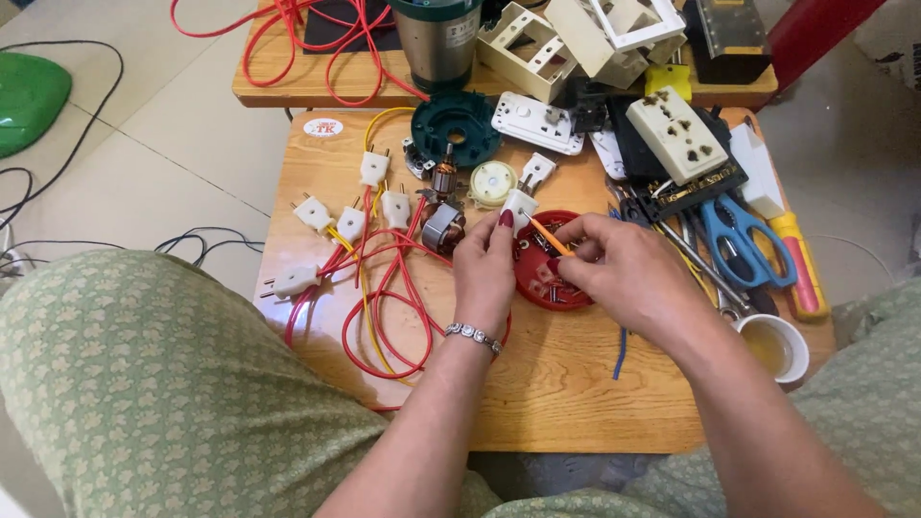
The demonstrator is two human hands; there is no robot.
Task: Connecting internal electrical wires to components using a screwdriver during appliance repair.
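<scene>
The left hand (pixel 484 264) has a white two-pin plug (pixel 519 206) pinched between thumb and fingertips, lifted just above the far rim of the red round lid (pixel 537 288); it is tilted so its open face turns toward the other hand, presumably so the tool can get at it. The right hand (pixel 619 269) is closed around a slim orange-handled screwdriver (pixel 551 237), its tip angled up and left at the plug; the grip sits low on the shaft, like a pen, which suits fine work on a small screw. The red lid lies directly under both hands and holds small bits, probably screws and metal pieces kept there so they cannot roll away; they are too small to tell for sure. Left of the lid, red and yellow wires (pixel 384 297) loop across the wooden table (pixel 566 403), ending in more white plugs (pixel 350 223). Right of the lid lie blue-handled scissors (pixel 739 240); nearer the person on that side stands a small white cup (pixel 777 347).
</scene>
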